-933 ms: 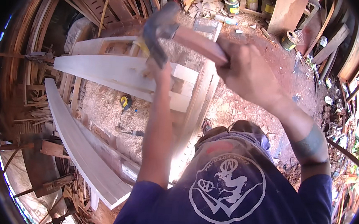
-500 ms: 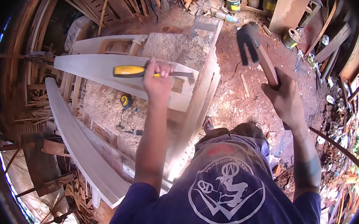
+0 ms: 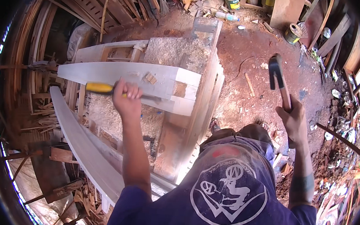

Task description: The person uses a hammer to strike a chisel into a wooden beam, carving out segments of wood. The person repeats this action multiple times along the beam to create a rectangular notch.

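Clutching chisel (image 3: 99,88) in left hand (image 3: 127,98), apparently above near edge of the board (image 3: 115,71), and gripping hammer (image 3: 276,69) in right hand (image 3: 295,121)!

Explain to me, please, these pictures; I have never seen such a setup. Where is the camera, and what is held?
There is no machine, only one person working bare-handed. Every picture comes from a wide fisheye camera worn on the head, looking down, so straight edges bend. The left hand's grip holds a yellow-handled chisel; the right hand's grip holds a claw hammer. On the pale tapered timber lies a small wood chip, and wood shavings lie thickly beyond it.
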A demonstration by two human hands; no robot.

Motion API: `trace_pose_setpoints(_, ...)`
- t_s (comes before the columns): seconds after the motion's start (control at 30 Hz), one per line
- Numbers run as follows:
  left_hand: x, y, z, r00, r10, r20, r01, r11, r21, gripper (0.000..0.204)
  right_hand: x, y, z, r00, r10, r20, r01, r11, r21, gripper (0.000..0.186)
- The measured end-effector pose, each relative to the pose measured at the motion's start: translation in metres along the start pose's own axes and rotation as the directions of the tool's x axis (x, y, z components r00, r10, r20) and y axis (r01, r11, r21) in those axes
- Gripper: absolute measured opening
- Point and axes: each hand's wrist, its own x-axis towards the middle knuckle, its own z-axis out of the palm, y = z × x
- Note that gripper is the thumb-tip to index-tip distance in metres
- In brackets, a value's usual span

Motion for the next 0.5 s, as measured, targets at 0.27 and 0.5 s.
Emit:
trace_pose_setpoints(0.27, -0.042, -0.059, 0.046, 0.995, 0.077, -0.057, -0.046, 0.908, 0.415, 0.010, -0.003, 0.027, 0.022, 0.971, 0.222, 0.090, -0.239, 0.928, 0.285, 0.019)
trace_pose_setpoints(0.5, -0.045, -0.173, 0.096, 0.658, -0.364, 0.660, -0.658, 0.148, 0.738, 0.013, -0.035, 0.071, 0.041, 0.940, 0.328, 0.091, -0.340, 0.905, 0.257, 0.018)
